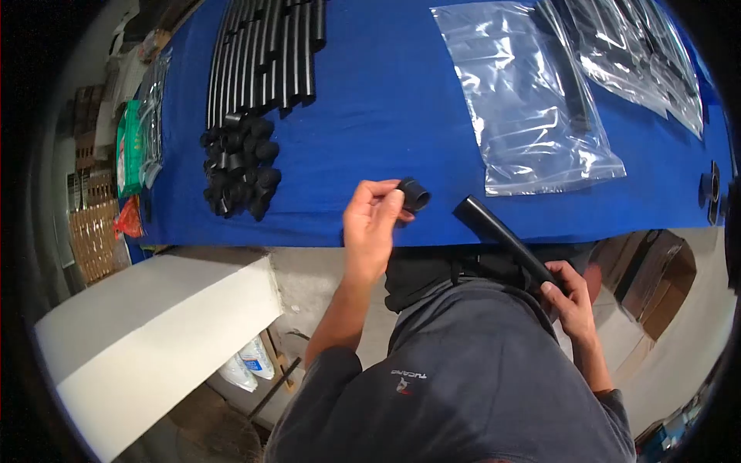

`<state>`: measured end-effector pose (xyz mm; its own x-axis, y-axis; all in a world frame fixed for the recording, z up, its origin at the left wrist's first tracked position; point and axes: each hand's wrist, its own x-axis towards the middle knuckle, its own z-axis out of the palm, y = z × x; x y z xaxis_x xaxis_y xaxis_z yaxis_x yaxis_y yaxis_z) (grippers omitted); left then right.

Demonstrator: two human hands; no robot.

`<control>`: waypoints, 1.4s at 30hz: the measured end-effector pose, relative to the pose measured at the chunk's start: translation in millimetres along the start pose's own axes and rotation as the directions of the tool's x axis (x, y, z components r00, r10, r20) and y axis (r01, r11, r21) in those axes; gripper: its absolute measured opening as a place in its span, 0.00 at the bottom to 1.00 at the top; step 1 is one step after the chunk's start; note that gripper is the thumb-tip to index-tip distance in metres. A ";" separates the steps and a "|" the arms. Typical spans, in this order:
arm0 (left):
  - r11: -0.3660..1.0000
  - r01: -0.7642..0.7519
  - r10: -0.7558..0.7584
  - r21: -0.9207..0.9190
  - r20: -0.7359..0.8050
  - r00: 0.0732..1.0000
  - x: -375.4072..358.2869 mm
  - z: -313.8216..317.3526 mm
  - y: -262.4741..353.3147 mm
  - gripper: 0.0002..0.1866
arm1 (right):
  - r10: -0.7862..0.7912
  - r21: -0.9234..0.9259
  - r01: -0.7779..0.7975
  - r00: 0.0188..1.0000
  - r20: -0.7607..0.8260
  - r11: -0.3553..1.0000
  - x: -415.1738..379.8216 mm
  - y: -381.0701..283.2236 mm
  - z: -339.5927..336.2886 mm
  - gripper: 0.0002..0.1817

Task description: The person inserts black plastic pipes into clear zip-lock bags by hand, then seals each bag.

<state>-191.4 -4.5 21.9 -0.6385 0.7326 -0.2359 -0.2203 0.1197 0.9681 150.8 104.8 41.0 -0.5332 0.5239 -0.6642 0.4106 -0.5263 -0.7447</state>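
Between its thumb and fingers, my left hand (372, 220) pinches a short black cap (415, 196), whose open end faces right. My right hand (570, 297) is wrapped round the lower end of a long black tube (505, 238). The tube slants up and left past the table edge, its far end near the cap but apart from it. At the left of the blue table lies a pile of black caps (241, 166), just below a row of long black tubes (266, 58).
A clear plastic bag (521, 116) lies on the blue tablecloth (370, 116). More bags with black pieces (641, 58) are at the upper right. A green packet (128, 147) is at the left edge. Below stand a white block (162, 324) and a cardboard box (668, 285).
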 end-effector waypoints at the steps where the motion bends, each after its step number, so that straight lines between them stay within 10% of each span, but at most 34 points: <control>1: 0.998 0.030 -0.030 0.050 0.005 1.000 1.6 11.1 4.4 0.08 | -0.010 0.021 0.009 1.000 0.012 1.000 -0.6 3.2 -1.7 0.16; 7: 0.859 -0.014 0.058 0.511 -0.070 0.996 16.0 18.5 16.9 0.09 | -0.005 0.096 -0.001 0.998 0.064 0.995 7.7 14.2 -7.5 0.16; 13: 0.830 0.071 0.008 0.554 -0.139 0.990 18.0 10.0 15.5 0.07 | 0.016 0.092 -0.028 0.991 0.130 0.995 22.3 27.5 -10.6 0.16; 17: 0.767 -0.159 0.226 0.622 -0.029 0.974 -25.0 -0.8 1.5 0.10 | 0.057 0.150 -0.095 0.968 0.244 0.984 33.8 26.0 -12.2 0.18; 21: 0.997 0.057 -0.071 0.053 0.298 0.952 -67.7 58.7 14.3 0.40 | 0.008 0.225 -0.111 0.910 0.416 0.968 45.2 41.4 -9.5 0.20; 25: 0.967 0.166 -0.072 -0.194 0.418 0.905 -76.3 77.3 11.3 0.34 | -0.226 0.186 0.147 0.809 0.543 0.971 65.2 32.0 5.2 0.23; 29: 0.966 -0.206 0.099 0.154 0.518 0.850 -70.2 78.8 8.8 0.26 | -0.399 -0.046 0.519 0.707 0.584 0.853 79.5 36.0 28.8 0.27; 42: 0.996 -0.084 0.089 -0.035 0.201 0.976 -53.7 58.7 28.3 0.22 | -0.439 -0.010 0.498 0.774 0.457 0.867 57.7 14.6 23.4 0.25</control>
<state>-120.1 -1.1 67.0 -0.4942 0.8600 -0.1270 -0.1917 0.0346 0.9808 108.7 111.7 -6.6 -0.9307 0.3302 -0.1575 0.0982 -0.1890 -0.9770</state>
